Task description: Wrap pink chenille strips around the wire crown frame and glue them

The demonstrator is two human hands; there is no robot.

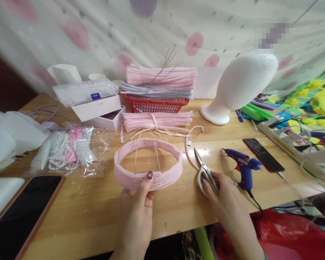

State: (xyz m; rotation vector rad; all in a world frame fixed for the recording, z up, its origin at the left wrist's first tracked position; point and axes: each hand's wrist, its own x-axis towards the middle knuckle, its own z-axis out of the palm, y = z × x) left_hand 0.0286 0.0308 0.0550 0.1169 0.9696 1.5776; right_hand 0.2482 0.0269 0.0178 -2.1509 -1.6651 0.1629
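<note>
In my left hand (141,202) is a pink ring-shaped band (169,175) made of fuzzy pipe cleaners, pinched at its near side between thumb and fingers. Thin wires arch up over the band and meet above its far rim. My right hand (224,195) is closed on the white handles of a pair of scissors (203,168), whose blades point away from me, low over the table. A loose pink strip (190,153) curves down to the scissors. Behind the band lies a tied bundle of pink pipe cleaners (168,119).
A blue glue gun (243,164) and a dark phone (263,154) lie at right, near a white foam head (243,85). A red basket (157,105) bears more pipe cleaners. Bagged pearl beads (67,150) and a larger phone (24,216) are at left.
</note>
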